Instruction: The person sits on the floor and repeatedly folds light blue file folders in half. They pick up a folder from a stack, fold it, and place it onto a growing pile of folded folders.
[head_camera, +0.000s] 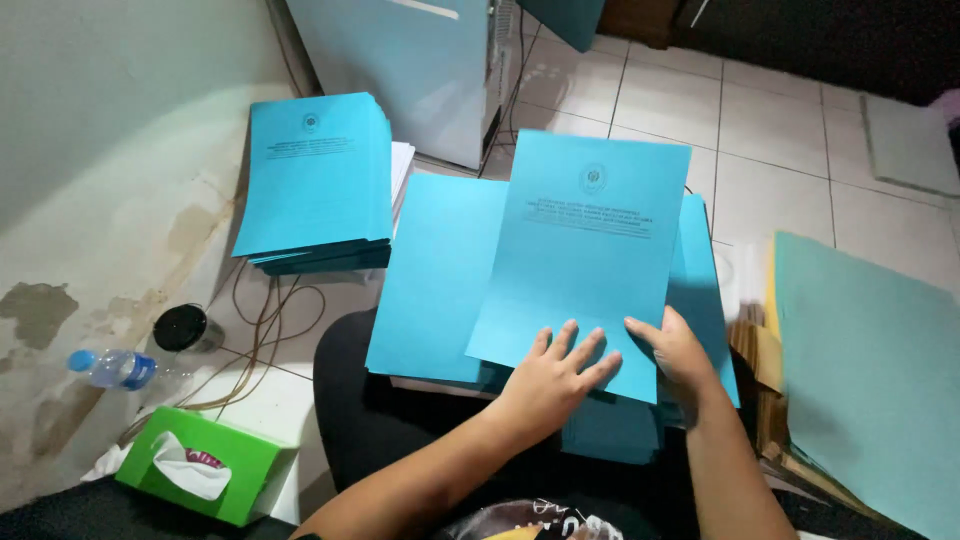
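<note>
Head view showed two bare hands pressing on a blue sheet (585, 250) of thin, smooth card, printed with a small emblem and lines of dark text near its top edge. Left hand (552, 375) lay flat with fingers spread on the sheet's lower edge; right hand (678, 350) rested at the lower right corner, thumb on top and fingers curled under the edge, pinching it lightly. Neither hand closed fully. That sheet sat slightly tilted atop a blue pile (440, 280) of matching blank sheets resting over the person's lap. A second stack (315, 180) of printed blue covers, thick and square-edged, stood on the tiled floor (780, 140) near the stained wall (100, 180). Pale green card (880, 370) leaned at the right over yellow and brown paper. By the wall lay a green tissue box (205, 465), a clear plastic bottle (115, 368) with a blue cap, a round black lid (182, 328) and looped brown cables (265, 330).
</note>
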